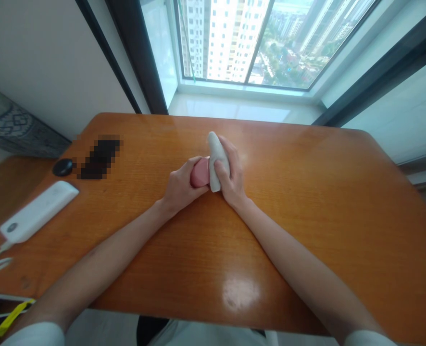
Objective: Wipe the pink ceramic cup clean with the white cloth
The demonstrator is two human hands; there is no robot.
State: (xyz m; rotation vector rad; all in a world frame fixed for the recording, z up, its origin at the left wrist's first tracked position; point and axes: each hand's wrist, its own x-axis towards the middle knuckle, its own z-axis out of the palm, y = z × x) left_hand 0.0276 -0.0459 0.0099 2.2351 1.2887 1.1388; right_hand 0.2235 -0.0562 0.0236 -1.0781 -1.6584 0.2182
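Above the middle of the wooden table (292, 192), my two hands meet. My left hand (180, 188) is closed around a small pink rounded object (200, 173), whose exact kind I cannot make out. In my right hand (233, 175) is a folded white cloth (217, 161), gripped between the thumb and the fingers. The cloth's left side presses against the right end of the pink object and covers that part of it.
At the left lie a white power strip (40, 211) with its cord, a black mouse (63, 167) and a pixelated dark item (100, 157). A yellow-tagged cable (13, 318) is at the lower left corner. Beyond the far edge is a window (245, 43).
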